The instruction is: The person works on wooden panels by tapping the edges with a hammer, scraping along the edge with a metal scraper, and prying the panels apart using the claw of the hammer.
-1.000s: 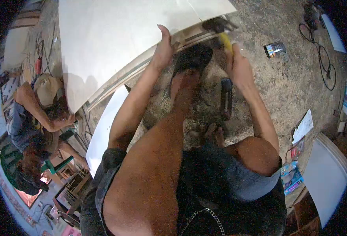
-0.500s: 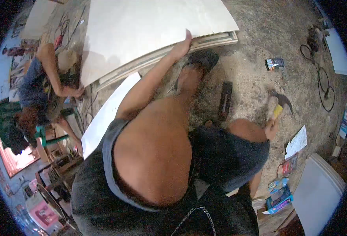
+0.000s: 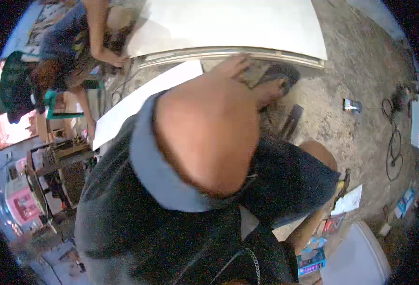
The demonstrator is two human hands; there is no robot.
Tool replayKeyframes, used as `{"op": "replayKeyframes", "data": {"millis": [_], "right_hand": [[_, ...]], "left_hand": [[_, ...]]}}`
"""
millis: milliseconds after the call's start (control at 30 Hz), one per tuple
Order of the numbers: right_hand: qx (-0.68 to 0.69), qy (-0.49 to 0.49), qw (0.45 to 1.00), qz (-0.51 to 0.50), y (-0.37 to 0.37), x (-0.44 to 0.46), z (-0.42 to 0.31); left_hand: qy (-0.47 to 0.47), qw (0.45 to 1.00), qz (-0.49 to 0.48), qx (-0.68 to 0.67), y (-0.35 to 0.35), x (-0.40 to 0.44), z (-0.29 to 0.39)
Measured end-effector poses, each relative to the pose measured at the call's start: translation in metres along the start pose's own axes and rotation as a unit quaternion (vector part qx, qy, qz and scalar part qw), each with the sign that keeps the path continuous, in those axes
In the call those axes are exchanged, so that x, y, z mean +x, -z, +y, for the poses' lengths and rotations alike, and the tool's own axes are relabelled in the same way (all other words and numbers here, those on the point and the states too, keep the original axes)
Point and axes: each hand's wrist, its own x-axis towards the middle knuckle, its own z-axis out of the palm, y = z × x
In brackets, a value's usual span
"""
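A wide white panel [image 3: 233, 23] with a slatted wooden edge [image 3: 195, 54] spans the top of the head view. My left hand [image 3: 234, 65], blurred, is beside that edge with its fingers apart, holding nothing I can see. Whether it touches the edge I cannot tell. Low on the right, my right hand is mostly hidden behind my knee, at the end of a forearm [image 3: 309, 228]. Past the knee shows part of a hammer [image 3: 346, 181] with a yellow handle, in that hand. A dark long object [image 3: 292, 121] lies on the floor between my legs.
At left, another person's hand [image 3: 112, 57] is by the panel's corner. A white sheet [image 3: 147, 99] slants beside my leg. On the floor at right are a small packet [image 3: 352, 105], a cable [image 3: 393, 156], paper [image 3: 348, 200], a blue box [image 3: 311, 262] and a white board [image 3: 356, 256].
The view has swung, shifting the panel rightward. My left hand has come off the panel's top edge and drawn back toward my knee. The hammer has moved lower, closer behind my right knee.
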Motion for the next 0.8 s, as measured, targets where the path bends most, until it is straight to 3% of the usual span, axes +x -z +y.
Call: {"op": "replayKeyframes", "data": {"millis": [67,133,167,200,233,267,300,333,367,400,467,533,567,600,633,667,700,767,800], "right_hand": [[-0.127,0.020,0.991,0.030,0.025,0.003,-0.004],[-0.193,0.019,0.976,0.098,0.065,0.010,-0.012],[-0.252,0.022,0.955,0.153,0.079,0.012,-0.018],[-0.097,0.047,0.982,0.156,0.084,0.015,-0.040],[0.057,0.072,0.984,0.153,0.082,0.022,-0.077],[0.183,0.090,0.975,0.088,0.072,0.028,-0.116],[0.238,0.133,0.961,0.055,0.048,0.011,-0.182],[0.340,0.087,0.936,-0.020,0.025,0.030,-0.214],[0.313,0.084,0.945,-0.043,-0.006,0.034,-0.266],[0.364,0.091,0.920,-0.116,-0.037,0.024,-0.317],[0.417,0.093,0.864,-0.267,-0.098,0.055,-0.370],[0.509,0.047,0.801,-0.313,-0.150,0.078,-0.406],[0.505,0.048,0.793,-0.336,-0.167,0.080,-0.414],[0.533,0.017,0.800,-0.277,-0.181,0.084,-0.424],[0.557,-0.014,0.803,-0.214,-0.191,0.088,-0.434],[0.566,-0.020,0.796,-0.215,-0.198,0.093,-0.435],[0.567,-0.012,0.791,-0.229,-0.205,0.098,-0.442],[0.549,0.058,0.809,-0.204,-0.209,0.109,-0.446],[0.535,0.012,0.827,-0.171,-0.213,0.122,-0.451]], "left_hand": [[0.189,0.966,0.097,-0.146,0.003,-0.025,0.008],[0.409,0.820,0.200,-0.346,-0.002,-0.049,0.009],[0.470,0.729,0.231,-0.441,-0.007,-0.050,0.005],[0.506,0.648,0.248,-0.512,-0.012,-0.045,0.003],[0.518,0.595,0.245,-0.564,-0.016,-0.036,0.001],[0.520,0.563,0.234,-0.598,-0.021,-0.025,0.000],[0.519,0.543,0.228,-0.619,-0.026,-0.015,0.001],[0.516,0.532,0.219,-0.635,-0.029,-0.004,0.002],[0.505,0.527,0.214,-0.649,-0.031,0.007,0.004],[0.494,0.521,0.208,-0.664,-0.034,0.017,0.005],[0.474,0.514,0.208,-0.684,-0.041,0.036,0.003],[0.518,0.440,0.234,-0.696,-0.048,0.043,-0.010],[0.542,0.436,0.200,-0.690,-0.044,0.039,-0.011],[0.564,0.432,0.166,-0.684,-0.042,0.043,-0.010],[0.569,0.384,0.276,-0.673,-0.044,0.055,-0.002],[0.507,0.360,0.336,-0.707,-0.038,0.059,0.011],[0.496,0.421,0.298,-0.698,-0.054,0.056,-0.009],[0.543,0.378,0.344,-0.666,-0.050,0.065,-0.003],[0.543,0.375,0.350,-0.665,-0.042,0.062,-0.002]]}}
